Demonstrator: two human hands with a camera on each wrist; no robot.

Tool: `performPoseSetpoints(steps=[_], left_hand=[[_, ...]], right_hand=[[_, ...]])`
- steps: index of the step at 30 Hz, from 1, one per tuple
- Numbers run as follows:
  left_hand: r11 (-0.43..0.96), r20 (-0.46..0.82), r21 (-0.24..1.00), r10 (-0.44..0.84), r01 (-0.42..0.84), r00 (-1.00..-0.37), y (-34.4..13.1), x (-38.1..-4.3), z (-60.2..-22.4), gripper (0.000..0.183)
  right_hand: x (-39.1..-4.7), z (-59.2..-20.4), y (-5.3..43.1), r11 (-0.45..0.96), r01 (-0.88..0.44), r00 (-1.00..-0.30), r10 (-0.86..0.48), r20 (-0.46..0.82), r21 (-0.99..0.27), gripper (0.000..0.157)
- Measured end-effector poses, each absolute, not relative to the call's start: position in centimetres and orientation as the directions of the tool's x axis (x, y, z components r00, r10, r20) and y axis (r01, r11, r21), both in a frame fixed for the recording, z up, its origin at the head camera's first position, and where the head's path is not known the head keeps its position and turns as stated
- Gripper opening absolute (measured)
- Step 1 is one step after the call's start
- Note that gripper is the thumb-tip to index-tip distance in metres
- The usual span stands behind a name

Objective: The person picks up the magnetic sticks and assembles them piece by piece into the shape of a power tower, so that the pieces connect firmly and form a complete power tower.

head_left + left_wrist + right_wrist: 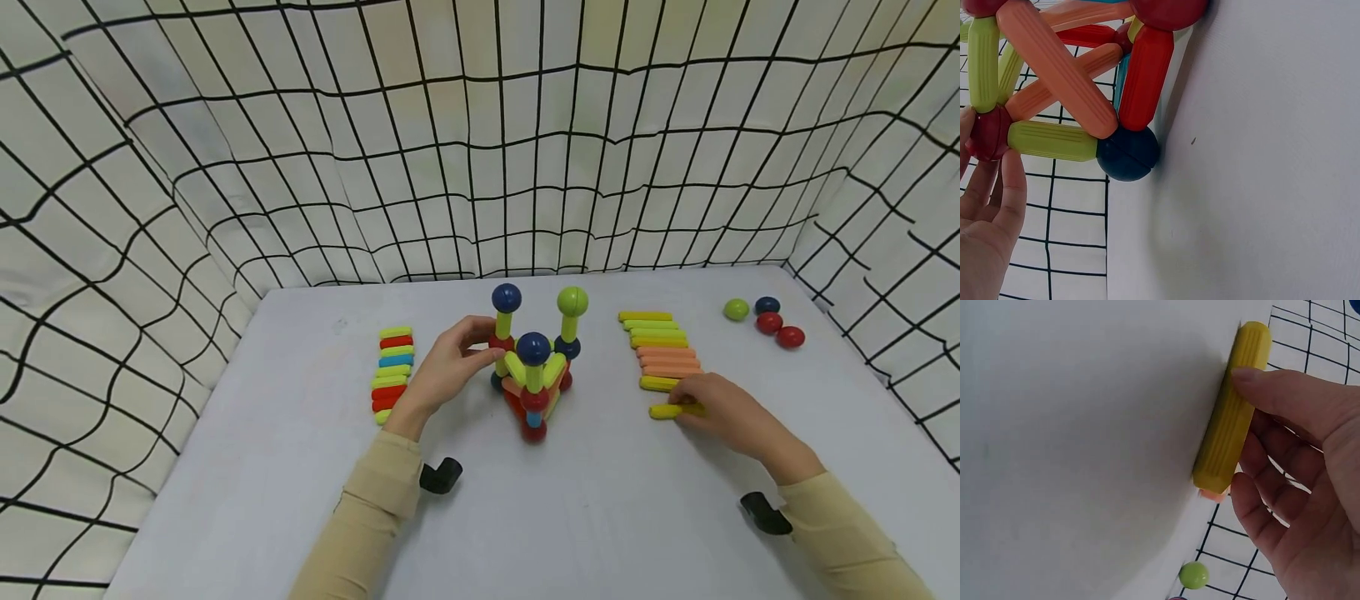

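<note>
A frame of coloured sticks joined by balls (534, 400) stands mid-table, with short uprights topped by dark blue and green balls. From its left side my left hand (447, 367) holds it. In the left wrist view, the thumb and fingertips pinch a red ball (990, 134) at a corner where green sticks meet. Orange and red sticks cross beside it, and a dark blue ball (1127, 154) forms the neighbouring corner. My right hand (723, 414) pinches a ridged yellow stick (1232, 412), low over the table at the near end of the right-hand row.
On the left lies a column of green, red and blue sticks (392, 375). To the right are yellow, green and orange sticks (667, 354) in a row. Several loose balls (768, 323) sit at the far right. Black netting (465, 150) over white sheeting rises behind the table.
</note>
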State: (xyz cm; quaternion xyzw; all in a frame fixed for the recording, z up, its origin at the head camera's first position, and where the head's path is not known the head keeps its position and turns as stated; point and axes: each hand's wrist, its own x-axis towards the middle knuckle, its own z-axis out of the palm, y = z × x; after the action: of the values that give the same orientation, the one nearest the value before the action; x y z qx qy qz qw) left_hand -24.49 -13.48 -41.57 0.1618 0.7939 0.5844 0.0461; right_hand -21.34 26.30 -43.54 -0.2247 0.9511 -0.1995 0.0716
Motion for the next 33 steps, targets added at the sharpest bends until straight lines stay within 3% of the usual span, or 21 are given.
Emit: performPoseSetpoints(steps=[6,11,15,27,33], left_hand=[[0.261,0.114,0.944,0.312,0.200,-0.943,-13.3,-24.5,-41.5,0.036],[0.258,0.114,0.945,0.312,0.199,-0.943,-13.4,-24.4,-41.6,0.036],[0.260,0.111,0.946,0.307,0.195,-0.945,-13.4,-24.4,-41.6,0.036],[0.263,0.117,0.944,0.307,0.202,-0.945,-13.4,-24.3,-41.7,0.036],[0.268,0.117,0.942,0.299,0.201,-0.947,-13.5,-24.3,-41.7,0.034]], right_hand=[[-20.9,-42.5,24.6,0.722,-0.392,-0.893,-0.447,0.047,-0.570,0.033],[-20.4,-40.4,21.2,0.553,-0.193,-0.949,-0.316,0.011,-0.810,0.046],[-20.0,-38.9,17.9,0.394,-0.038,-0.958,-0.276,-0.079,-0.918,0.056],[-20.4,-38.1,12.4,0.079,0.086,-0.956,-0.274,-0.104,-0.993,0.052],[-20.6,-38.4,11.7,0.043,0.093,-0.959,-0.263,-0.101,-0.995,0.051]])
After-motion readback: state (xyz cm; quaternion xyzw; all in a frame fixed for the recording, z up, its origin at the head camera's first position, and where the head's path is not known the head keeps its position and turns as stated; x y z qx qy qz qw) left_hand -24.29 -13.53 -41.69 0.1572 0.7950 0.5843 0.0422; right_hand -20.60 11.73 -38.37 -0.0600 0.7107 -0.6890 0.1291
